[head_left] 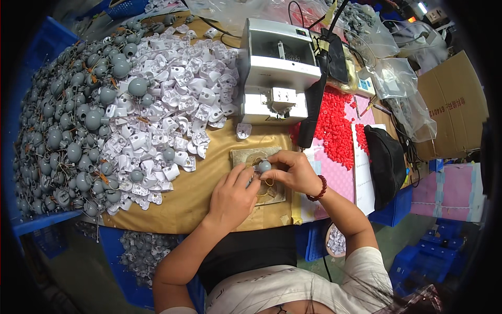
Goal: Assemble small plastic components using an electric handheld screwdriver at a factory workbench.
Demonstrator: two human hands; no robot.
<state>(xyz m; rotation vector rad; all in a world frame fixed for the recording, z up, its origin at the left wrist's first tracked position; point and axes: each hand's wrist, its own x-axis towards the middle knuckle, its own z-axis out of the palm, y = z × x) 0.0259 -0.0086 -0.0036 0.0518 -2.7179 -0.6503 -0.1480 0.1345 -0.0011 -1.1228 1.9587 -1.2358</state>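
Fingers of the right hand (293, 170) pinch a small grey ball-shaped part (265, 166) from its right side, while the left hand (234, 196) closes on it from below and left, fingertips curled against it. The part sits between both hands, just above a worn square work pad (244, 155) near the table's front edge. It looks round from this view, so its long axis cannot be told; a thin wire loop seems to hang toward the person. Bare tan tabletop (209, 193) lies open left of the hands. Farther left spread a heap of white plastic housings (178, 99) and a larger heap of grey balls (68, 131). Behind the pad stands a small grey machine (277, 68); to the right lie red caps (334, 125) on pink sheet.
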